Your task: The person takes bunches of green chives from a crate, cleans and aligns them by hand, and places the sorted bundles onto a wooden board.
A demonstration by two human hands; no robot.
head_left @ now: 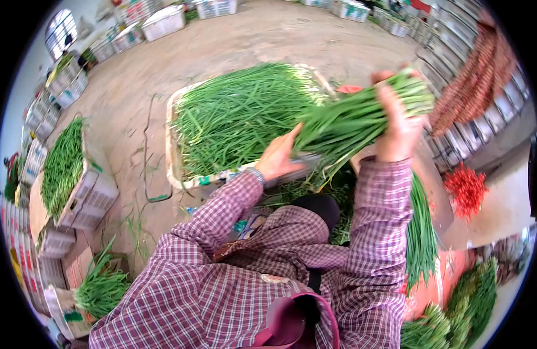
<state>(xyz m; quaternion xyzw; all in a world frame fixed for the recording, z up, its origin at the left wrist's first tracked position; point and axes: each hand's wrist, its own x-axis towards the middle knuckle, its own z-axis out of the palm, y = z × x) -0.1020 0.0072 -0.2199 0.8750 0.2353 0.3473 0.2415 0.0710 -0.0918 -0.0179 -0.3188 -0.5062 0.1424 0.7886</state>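
Note:
My right hand (pixel 396 119) is wrapped round a thick bunch of long green stalks (pixel 353 119), near its pale ends at the upper right. The leafy ends of the bunch point left and down, towards my left hand (pixel 278 157). That hand has its fingers apart beside the leaf tips, with nothing held in it. Beyond it, a white crate (pixel 172 152) is filled with similar green stalks (pixel 239 110) lying flat in a thick layer.
A white crate of greens (pixel 88 198) stands on the left, with loose greens (pixel 103 291) below it. Red ties (pixel 466 189) lie in a pile at the right. More greens (pixel 419 232) hang beside my right sleeve. Crates (pixel 164 23) line the far wall.

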